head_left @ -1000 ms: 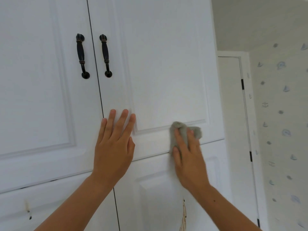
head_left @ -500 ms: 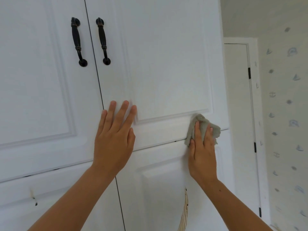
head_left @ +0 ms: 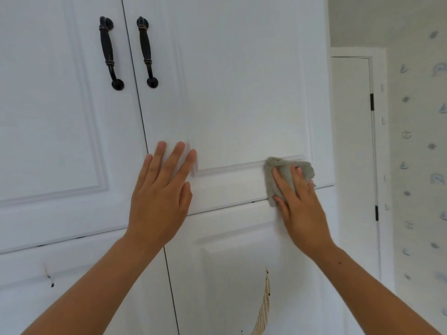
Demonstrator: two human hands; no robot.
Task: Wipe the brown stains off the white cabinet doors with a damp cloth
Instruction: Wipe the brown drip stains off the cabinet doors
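My right hand [head_left: 301,204] presses a crumpled grey cloth [head_left: 284,171] flat against the bottom rail of the upper right white cabinet door [head_left: 242,93], near its lower right corner. My left hand [head_left: 160,192] lies flat with fingers spread on the same door's lower left corner, beside the seam between the two upper doors. A small brown streak [head_left: 46,269] and dark specks mark the lower left door [head_left: 72,286]. I see no brown stain around the cloth.
Two dark metal handles [head_left: 107,52] [head_left: 146,50] hang on either side of the upper seam. A beige woven strip [head_left: 263,308] hangs against the lower right door. To the right are a white room door [head_left: 352,153] and wallpaper with small nautical prints [head_left: 420,141].
My right hand slid the cloth rightward along the door's bottom rail, then back a little to the left. My left hand stayed planted. The camera tilted slightly.
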